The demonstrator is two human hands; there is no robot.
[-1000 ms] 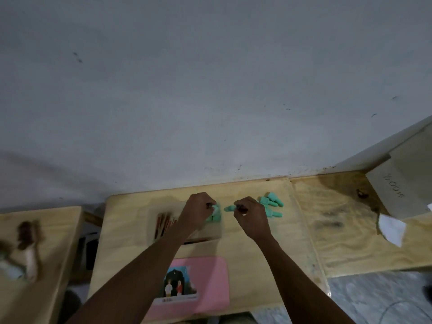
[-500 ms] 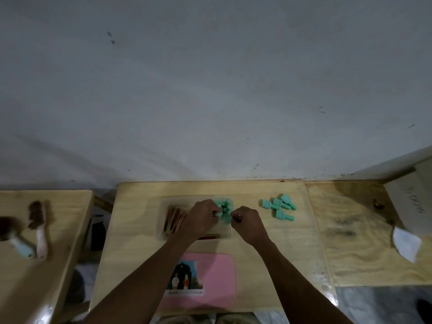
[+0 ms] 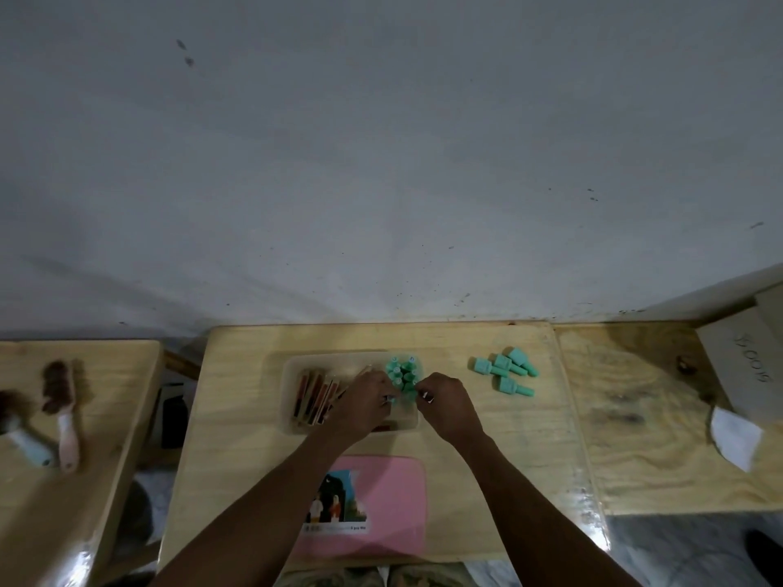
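Near the middle of the tabletop (image 3: 254, 417), toward its far edge, sits a clear tray (image 3: 292, 417). Brown sticks (image 3: 313, 396) lie in its left half, their long axes running roughly from far edge to near edge. At the tray's right end a cluster of green caps (image 3: 402, 370) stands upright, long axes vertical and round ends facing up.

Both hands meet at the near side of that cluster. The left hand (image 3: 362, 406) has its fingers curled and pinches the nearest cap (image 3: 408, 391) at their tips. The right hand (image 3: 449, 406) is also curled, its fingertips (image 3: 426, 396) just beside the same cap; whether it grips it too cannot be told.

Right of the tray, well apart from the hands, loose caps (image 3: 502, 370) lie flat in a small heap, long axes running mostly left to right, narrow ends pointing toward the right edge and slightly toward the near edge.

A pink card (image 3: 394, 502) lies at the near edge, between the forearms. Two brushes (image 3: 63, 413) rest on the neighbouring tabletop to the left.
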